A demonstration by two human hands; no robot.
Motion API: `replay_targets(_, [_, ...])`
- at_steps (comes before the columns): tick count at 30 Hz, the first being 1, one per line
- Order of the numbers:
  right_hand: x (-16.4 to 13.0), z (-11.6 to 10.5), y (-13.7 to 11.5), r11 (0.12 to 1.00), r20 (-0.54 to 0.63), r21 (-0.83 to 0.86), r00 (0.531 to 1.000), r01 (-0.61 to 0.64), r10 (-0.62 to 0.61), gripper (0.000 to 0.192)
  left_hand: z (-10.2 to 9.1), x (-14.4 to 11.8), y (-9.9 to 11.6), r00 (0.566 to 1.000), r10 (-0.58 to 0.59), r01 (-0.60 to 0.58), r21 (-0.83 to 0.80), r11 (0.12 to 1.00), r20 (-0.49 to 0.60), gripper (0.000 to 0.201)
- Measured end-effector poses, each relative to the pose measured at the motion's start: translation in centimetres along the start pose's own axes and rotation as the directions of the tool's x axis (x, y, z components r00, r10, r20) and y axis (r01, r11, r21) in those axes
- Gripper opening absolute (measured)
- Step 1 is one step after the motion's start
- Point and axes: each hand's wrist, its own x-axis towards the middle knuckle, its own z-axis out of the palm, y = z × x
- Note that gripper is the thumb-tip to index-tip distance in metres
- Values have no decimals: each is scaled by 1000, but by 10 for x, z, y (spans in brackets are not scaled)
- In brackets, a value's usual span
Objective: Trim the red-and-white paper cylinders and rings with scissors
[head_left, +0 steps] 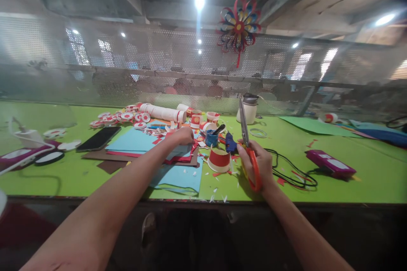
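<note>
My right hand (257,161) is closed round the orange handles of a pair of scissors (244,123), whose blades point up and look nearly together. Over the stacked coloured paper (127,142), my left hand (185,136) is curled with its back to me; its fingertips are hidden, and so is anything in them. Red and white paper scraps (157,139) lie around it. Between my hands are a cut red and white paper cup (219,160), a small blue pot (211,138) with a dark stick in it, and a blue glue gun (230,143).
Paper cups (196,120), a white tube (162,112) and red-white discs (127,116) lie at the back. A phone (99,139) is at left. A white jar (247,110), black cord (295,182) and purple box (330,163) are at right. A perforated screen (152,61) stands behind.
</note>
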Motion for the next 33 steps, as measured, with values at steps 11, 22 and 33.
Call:
replay_targets(11, [0,0,-1,1000,7,6,1000,18,-18,26,-1,1,2,998,-64,65,-150,987,13,9])
replay_targets(22, [0,-1,0,999,19,33,1000,-7,7,26,-2,2,-4,980,-23,-94,-555,827,-199,10])
replay_targets(33, [0,1,5,1000,8,16,1000,25,-25,28,-35,-56,2,999,5,-45,-979,197,-45,21])
